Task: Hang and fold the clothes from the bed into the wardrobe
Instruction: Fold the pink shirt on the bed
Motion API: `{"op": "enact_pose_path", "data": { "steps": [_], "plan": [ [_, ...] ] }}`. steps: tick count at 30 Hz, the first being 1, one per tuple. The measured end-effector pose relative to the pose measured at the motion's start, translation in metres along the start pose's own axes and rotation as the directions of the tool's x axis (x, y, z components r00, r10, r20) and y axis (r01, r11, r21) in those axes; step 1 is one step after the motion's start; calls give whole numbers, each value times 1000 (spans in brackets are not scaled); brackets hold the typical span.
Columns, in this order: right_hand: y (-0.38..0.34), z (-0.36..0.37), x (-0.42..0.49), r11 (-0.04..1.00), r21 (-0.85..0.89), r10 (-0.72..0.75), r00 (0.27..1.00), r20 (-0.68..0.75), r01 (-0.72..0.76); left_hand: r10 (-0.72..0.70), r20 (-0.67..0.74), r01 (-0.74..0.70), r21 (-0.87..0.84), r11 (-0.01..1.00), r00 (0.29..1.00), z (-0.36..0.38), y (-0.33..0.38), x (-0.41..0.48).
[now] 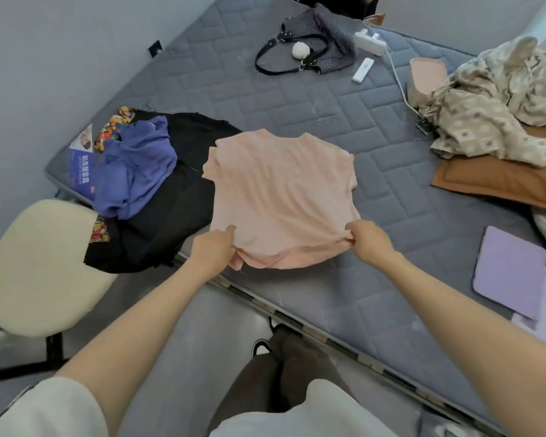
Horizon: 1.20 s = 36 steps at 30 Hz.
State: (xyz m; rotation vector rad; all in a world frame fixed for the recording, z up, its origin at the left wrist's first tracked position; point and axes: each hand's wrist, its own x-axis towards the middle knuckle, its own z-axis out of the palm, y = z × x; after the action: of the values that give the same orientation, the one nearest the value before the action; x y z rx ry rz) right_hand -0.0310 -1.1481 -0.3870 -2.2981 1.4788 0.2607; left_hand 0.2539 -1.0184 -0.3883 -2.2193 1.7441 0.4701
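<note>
Left hand [214, 249] and right hand [370, 240] each pinch the near hem of the pink shirt [281, 197] (sleeves already tucked), beside the black garment [171, 216]; an uneven lift risks the fold slumping.

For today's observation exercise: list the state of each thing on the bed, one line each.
pink top: laid flat, hem held.
left hand: grips hem.
right hand: grips hem.
purple garment: crumpled, unfolded.
black garment: lying unfolded.
beige blanket: rumpled.
handbag: slumped.
</note>
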Motion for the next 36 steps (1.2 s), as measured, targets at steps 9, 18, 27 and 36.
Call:
{"op": "enact_pose_path", "data": {
  "steps": [9,18,27,36],
  "plan": [
    [36,50,-56,880,-470,52,969,241,69,-49,322,-52,296,954,945,76,23,-57],
    [97,103,-101,827,-561,251,872,421,33,-118,513,-66,326,943,850,128,72,-96],
    [114,98,-95,934,-357,164,860,484,23,-227,495,170,158,973,838,136,109,-112],
    [48,61,-23,999,33,-15,933,358,4,-372,343,499,-456,737,863,87,54,-68]
  ]
}}
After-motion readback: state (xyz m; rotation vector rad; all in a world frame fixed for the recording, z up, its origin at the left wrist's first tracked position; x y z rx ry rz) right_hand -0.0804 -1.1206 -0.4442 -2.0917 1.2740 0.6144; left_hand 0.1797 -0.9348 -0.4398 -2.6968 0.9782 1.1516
